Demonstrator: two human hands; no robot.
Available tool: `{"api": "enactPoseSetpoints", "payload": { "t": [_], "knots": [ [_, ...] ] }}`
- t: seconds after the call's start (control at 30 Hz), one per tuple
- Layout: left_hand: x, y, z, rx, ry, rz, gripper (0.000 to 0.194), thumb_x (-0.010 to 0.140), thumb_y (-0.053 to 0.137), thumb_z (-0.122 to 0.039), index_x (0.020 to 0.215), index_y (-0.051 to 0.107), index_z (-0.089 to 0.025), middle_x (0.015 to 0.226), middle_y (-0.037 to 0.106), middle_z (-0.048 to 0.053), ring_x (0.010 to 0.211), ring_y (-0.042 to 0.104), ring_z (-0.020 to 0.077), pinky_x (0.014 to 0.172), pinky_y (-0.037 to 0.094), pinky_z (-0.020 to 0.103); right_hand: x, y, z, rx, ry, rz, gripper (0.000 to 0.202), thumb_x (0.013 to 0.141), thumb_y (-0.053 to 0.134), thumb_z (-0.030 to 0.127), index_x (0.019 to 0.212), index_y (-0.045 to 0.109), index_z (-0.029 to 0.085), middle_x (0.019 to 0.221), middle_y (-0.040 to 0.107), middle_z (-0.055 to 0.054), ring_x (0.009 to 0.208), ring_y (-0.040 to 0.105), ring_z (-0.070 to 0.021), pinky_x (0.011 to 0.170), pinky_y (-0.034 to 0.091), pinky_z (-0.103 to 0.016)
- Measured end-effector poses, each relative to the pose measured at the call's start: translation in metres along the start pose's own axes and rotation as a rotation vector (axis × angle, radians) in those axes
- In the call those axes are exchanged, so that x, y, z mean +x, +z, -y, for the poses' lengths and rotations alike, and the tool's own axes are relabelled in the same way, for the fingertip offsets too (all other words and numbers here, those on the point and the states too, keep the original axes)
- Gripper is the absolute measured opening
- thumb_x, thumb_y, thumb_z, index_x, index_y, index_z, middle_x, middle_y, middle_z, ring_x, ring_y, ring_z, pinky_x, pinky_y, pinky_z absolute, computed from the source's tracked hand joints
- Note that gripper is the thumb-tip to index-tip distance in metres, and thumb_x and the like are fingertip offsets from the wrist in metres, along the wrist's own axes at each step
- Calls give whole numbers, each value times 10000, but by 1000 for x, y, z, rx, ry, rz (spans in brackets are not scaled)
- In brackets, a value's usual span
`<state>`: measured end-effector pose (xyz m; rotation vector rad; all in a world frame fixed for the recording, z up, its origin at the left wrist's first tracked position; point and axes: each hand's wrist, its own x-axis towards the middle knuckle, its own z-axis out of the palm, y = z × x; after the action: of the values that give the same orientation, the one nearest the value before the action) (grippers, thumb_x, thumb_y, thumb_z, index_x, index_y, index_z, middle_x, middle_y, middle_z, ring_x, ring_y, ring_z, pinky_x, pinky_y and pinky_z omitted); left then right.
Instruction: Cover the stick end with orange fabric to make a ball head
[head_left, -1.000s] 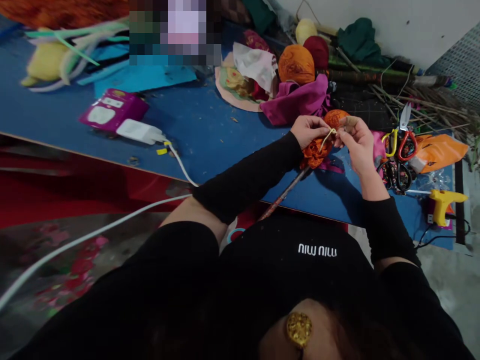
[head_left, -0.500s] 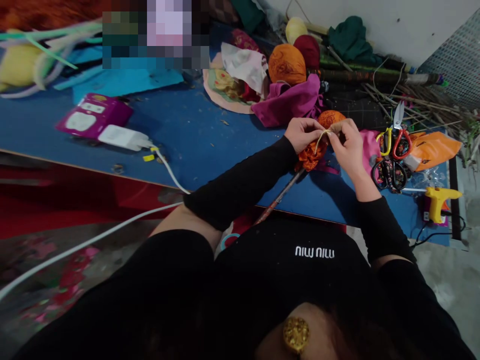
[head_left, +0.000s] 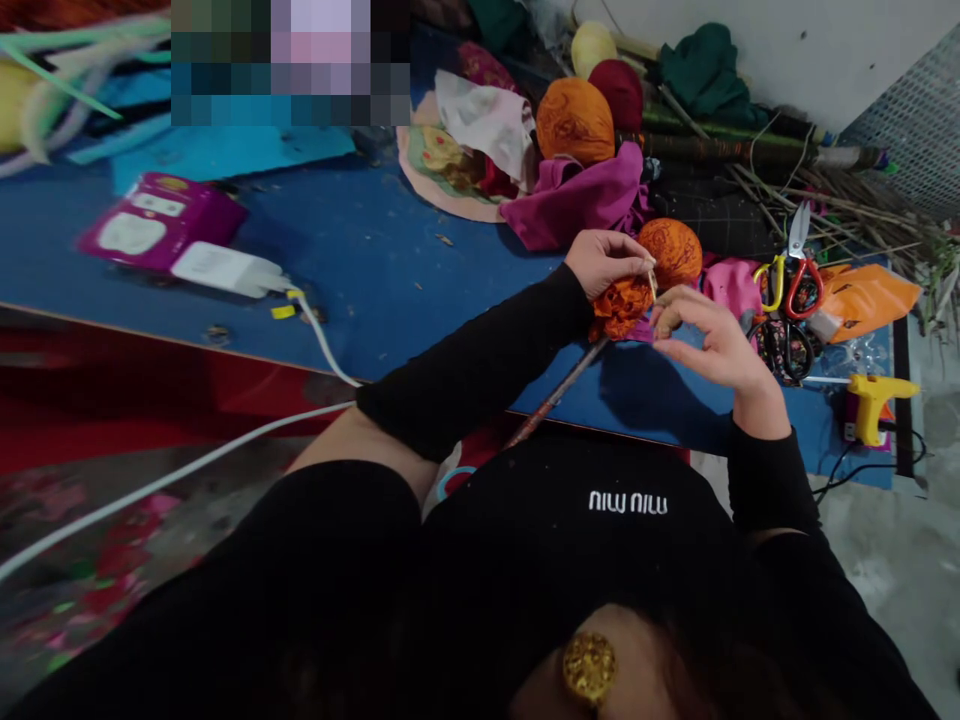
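Observation:
My left hand [head_left: 609,262] pinches a thin yellowish string [head_left: 653,285] between thumb and fingers. The string hangs in front of a round orange cloth-covered ball [head_left: 670,253]. Gathered orange cloth [head_left: 621,309] bunches just below my left fingers, on the end of a stick [head_left: 561,389] that slants down towards my body. My right hand [head_left: 701,335] is right of the bunched cloth, thumb and fingers apart, fingertips close to the string's lower end. Whether they touch the string I cannot tell. Pink cloth [head_left: 731,286] lies behind my right hand.
Red-and-yellow-handled scissors [head_left: 799,250], black-handled scissors [head_left: 780,348] and a yellow glue gun [head_left: 877,405] lie at right. Another orange ball [head_left: 575,120] and magenta cloth [head_left: 581,205] are behind. A purple box [head_left: 161,222] and white power cable [head_left: 187,470] are at left.
My right hand has moved down and to the right, away from my left, and its fingers have opened. My left hand keeps its pinch. The view has shifted slightly.

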<state>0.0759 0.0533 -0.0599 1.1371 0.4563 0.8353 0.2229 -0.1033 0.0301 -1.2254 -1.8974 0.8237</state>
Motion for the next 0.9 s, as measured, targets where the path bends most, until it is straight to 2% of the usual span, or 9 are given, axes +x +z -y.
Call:
{"api": "enactPoseSetpoints", "payload": {
  "t": [0.1,0.13,0.2,0.23,0.3,0.4,0.53,0.77,0.9],
  "knots": [
    [0,-1,-2,35,-25,-17,315,551,996,-286,683,743,-153,693,758,40,663,731,169,728,610,299,-9,-16,9,175,46,337,365,909,694,592,917,754,232,945,751,-61,715,687,-179,645,604,-370],
    [0,0,-3,54,-20,-12,296,566,982,-265,680,732,-154,692,752,37,671,733,172,741,611,306,-9,-20,7,203,65,320,446,910,646,669,939,763,240,929,756,-59,645,669,-168,589,590,-364],
    [-2,1,-5,105,16,11,245,604,938,-238,679,719,-155,684,738,31,669,727,175,746,610,323,-1,-22,-5,149,86,-73,504,920,564,740,918,738,267,885,741,-53,616,651,-172,587,595,-387],
    [-3,1,-6,144,48,22,202,625,901,-221,680,718,-157,678,732,26,657,717,173,733,605,329,6,-20,-14,69,113,-311,417,956,561,669,963,721,284,960,744,-59,718,680,-191,701,627,-422],
    [-4,-1,-8,287,150,29,79,666,803,-181,693,730,-170,683,731,21,637,693,165,702,587,329,24,-10,-35,-77,58,-510,230,947,647,505,997,692,285,1021,726,-53,962,705,-235,942,621,-493],
    [-2,-11,-6,647,381,83,96,721,705,-173,767,774,-221,778,771,28,712,700,185,730,570,345,45,9,-63,-218,-11,-466,77,945,627,321,928,676,264,1105,694,-60,1145,662,-249,1072,568,-518],
    [4,-22,4,969,625,227,89,861,679,-310,881,763,-289,963,799,38,909,718,223,916,561,426,49,23,-81,-247,-6,-496,101,951,593,245,934,690,264,1174,662,-68,1202,632,-242,1099,548,-489],
    [2,-24,19,966,663,195,225,945,674,-427,815,704,-246,981,771,63,1063,735,248,1049,550,467,47,27,-88,-296,6,-458,86,914,674,301,991,713,303,1278,644,-78,1239,607,-293,1125,532,-568],
    [3,-29,24,1079,816,198,249,1021,578,-393,876,707,-236,1001,773,61,1042,737,229,1019,578,456,42,25,-88,-348,3,-475,148,996,560,358,963,680,278,1296,639,-90,1286,590,-289,1160,518,-579]
  ]
}}
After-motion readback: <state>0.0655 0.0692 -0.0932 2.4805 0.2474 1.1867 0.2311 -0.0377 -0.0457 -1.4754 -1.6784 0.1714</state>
